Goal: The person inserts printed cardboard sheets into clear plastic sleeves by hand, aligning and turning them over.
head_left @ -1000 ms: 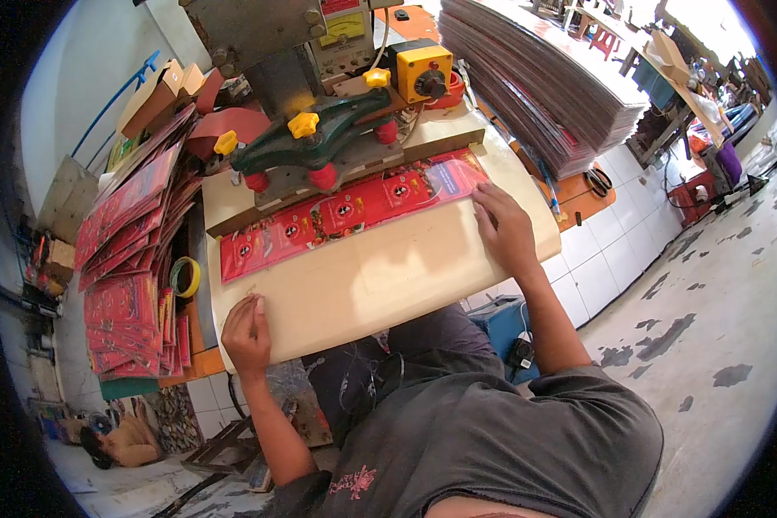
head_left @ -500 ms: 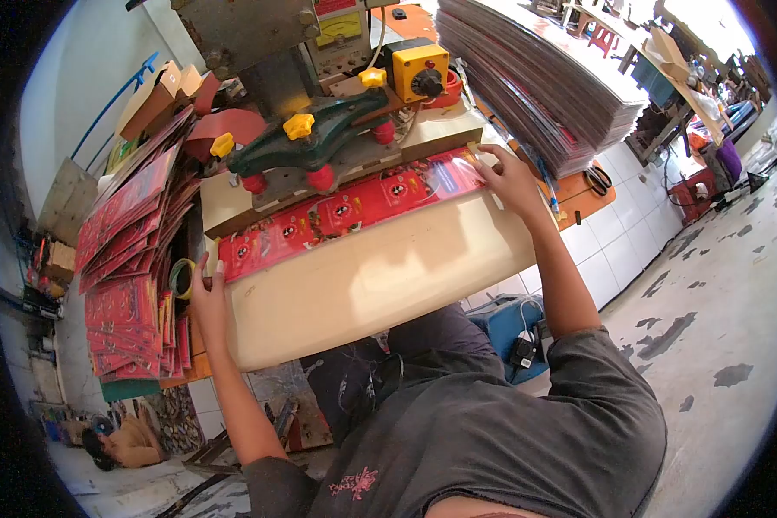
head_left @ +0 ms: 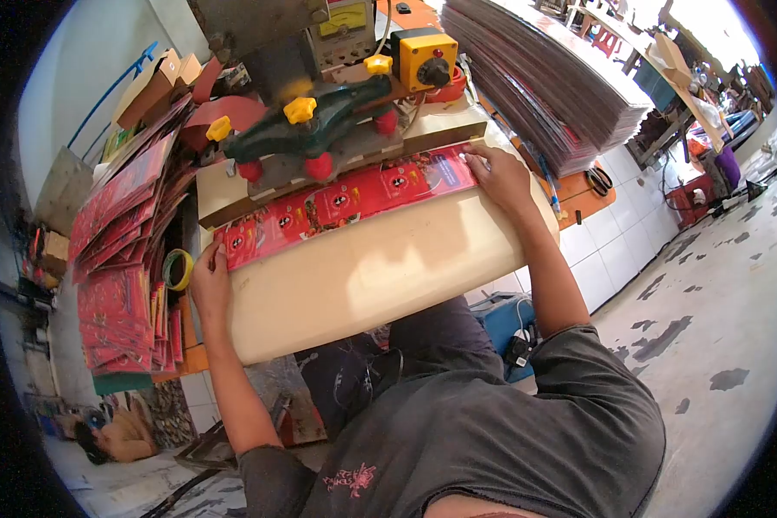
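Observation:
A long red printed plastic sheet (head_left: 337, 208) lies along the back of the cream padded board (head_left: 380, 263), its far edge under the front of a press (head_left: 311, 129) with yellow knobs and red feet. At the sheet's left end, my left hand (head_left: 211, 281) pinches the corner between thumb and fingers. My right hand (head_left: 502, 179) is closed on the right end, thumb and fingertips together at the edge. Both forearms rest near the board's sides. What lies beneath the press head is hidden.
Red printed packs (head_left: 121, 302) are heaped at the left, beside a roll of yellow tape (head_left: 178, 269). A yellow control box (head_left: 427, 62) with a black dial stands by the press. Tall stacked sheets (head_left: 544, 82) and black-handled scissors (head_left: 597, 180) are at the right.
Both hands' fingers have closed in on the sheet's ends, after being more spread. The right hand has shifted slightly left, and the sheet's right end has moved a little left.

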`<state>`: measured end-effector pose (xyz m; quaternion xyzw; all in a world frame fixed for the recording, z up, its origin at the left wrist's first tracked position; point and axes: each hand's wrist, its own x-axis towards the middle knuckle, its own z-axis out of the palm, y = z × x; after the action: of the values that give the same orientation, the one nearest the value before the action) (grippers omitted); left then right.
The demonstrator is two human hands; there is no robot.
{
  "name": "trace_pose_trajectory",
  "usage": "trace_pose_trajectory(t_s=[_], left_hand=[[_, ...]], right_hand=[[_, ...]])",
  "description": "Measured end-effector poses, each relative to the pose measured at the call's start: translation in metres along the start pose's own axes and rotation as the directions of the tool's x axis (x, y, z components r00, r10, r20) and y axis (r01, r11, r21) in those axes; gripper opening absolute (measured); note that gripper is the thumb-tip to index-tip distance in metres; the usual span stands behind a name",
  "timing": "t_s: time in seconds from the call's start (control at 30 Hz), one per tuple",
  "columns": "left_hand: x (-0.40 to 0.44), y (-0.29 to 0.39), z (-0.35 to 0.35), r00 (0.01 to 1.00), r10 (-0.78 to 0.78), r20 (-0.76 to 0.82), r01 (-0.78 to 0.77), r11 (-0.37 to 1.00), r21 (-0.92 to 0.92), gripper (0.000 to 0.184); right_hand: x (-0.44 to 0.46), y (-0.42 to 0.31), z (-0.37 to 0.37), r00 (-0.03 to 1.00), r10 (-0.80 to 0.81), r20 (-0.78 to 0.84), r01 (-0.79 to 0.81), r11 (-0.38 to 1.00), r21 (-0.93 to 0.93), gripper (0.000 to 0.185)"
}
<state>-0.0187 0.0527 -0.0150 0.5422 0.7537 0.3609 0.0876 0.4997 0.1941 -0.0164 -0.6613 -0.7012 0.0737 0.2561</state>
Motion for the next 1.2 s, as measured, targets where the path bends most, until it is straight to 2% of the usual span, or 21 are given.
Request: trace_pose_trajectory(t_s=[0.07, 0.13, 0.27, 0.37, 0.43, 0.53, 0.6, 0.67, 0.7, 0.8, 0.87, 0.9, 1.2], left_hand=[[-0.001, 0.001, -0.001, 0.999, -0.031, 0.01, 0.031, 0.999, 0.027, 0.04], [-0.001, 0.003, -0.002, 1.0, 0.013, -0.01, -0.013, 0.999, 0.031, 0.041], [0.001, -0.012, 0.004, 0.997, 0.055, -0.062, -0.052, 0.998, 0.039, 0.04], [0.001, -0.022, 0.01, 0.992, 0.054, -0.116, -0.05, 0.998, 0.037, 0.038], [0.006, -0.028, 0.012, 0.978, 0.149, -0.147, -0.146, 0.989, 0.032, 0.037], [0.004, -0.023, 0.009, 0.973, 0.139, -0.187, -0.142, 0.99, -0.006, 0.037], [0.003, -0.018, 0.009, 0.973, 0.128, -0.191, -0.134, 0.991, -0.02, 0.036], [0.002, -0.014, 0.007, 0.973, 0.114, -0.198, -0.122, 0.992, -0.029, 0.036], [0.002, -0.014, 0.006, 0.976, 0.101, -0.192, -0.111, 0.993, -0.043, 0.035], [0.0, -0.011, 0.006, 0.968, 0.114, -0.223, -0.122, 0.992, -0.02, 0.034], [-0.003, -0.006, 0.004, 0.968, 0.116, -0.223, -0.135, 0.988, -0.069, 0.035], [-0.002, -0.007, 0.004, 0.954, 0.169, -0.247, -0.177, 0.984, -0.013, 0.035], [-0.001, -0.011, 0.005, 0.966, 0.11, -0.233, -0.125, 0.991, -0.048, 0.035]], right_hand=[[0.0, 0.0, 0.001, 1.0, 0.006, 0.0, -0.006, 1.0, -0.005, 0.034], [0.001, 0.003, 0.004, 0.998, -0.04, -0.044, 0.04, 0.999, -0.004, 0.033], [0.0, 0.003, 0.002, 0.999, -0.026, -0.042, 0.028, 0.999, 0.036, 0.033], [-0.002, 0.0, 0.0, 0.999, 0.014, -0.038, -0.008, 0.988, 0.155, 0.035], [0.001, 0.004, 0.002, 0.995, -0.001, -0.103, 0.022, 0.981, 0.195, 0.036], [0.001, 0.006, 0.004, 0.993, 0.008, -0.121, 0.029, 0.953, 0.302, 0.036], [0.001, 0.005, 0.001, 0.995, 0.009, -0.102, 0.023, 0.951, 0.308, 0.035], [0.001, 0.004, -0.002, 0.997, 0.067, -0.025, -0.057, 0.956, 0.289, 0.034], [0.002, 0.006, 0.002, 0.993, -0.029, -0.117, 0.067, 0.939, 0.338, 0.035], [0.002, 0.009, 0.004, 0.997, 0.015, -0.078, 0.018, 0.916, 0.401, 0.037], [0.007, 0.018, 0.013, 0.995, -0.006, -0.103, 0.049, 0.902, 0.429, 0.039], [0.007, 0.017, 0.013, 0.994, -0.007, -0.111, 0.055, 0.902, 0.428, 0.04], [0.01, 0.025, 0.014, 0.991, -0.041, -0.124, 0.092, 0.893, 0.44, 0.043]])
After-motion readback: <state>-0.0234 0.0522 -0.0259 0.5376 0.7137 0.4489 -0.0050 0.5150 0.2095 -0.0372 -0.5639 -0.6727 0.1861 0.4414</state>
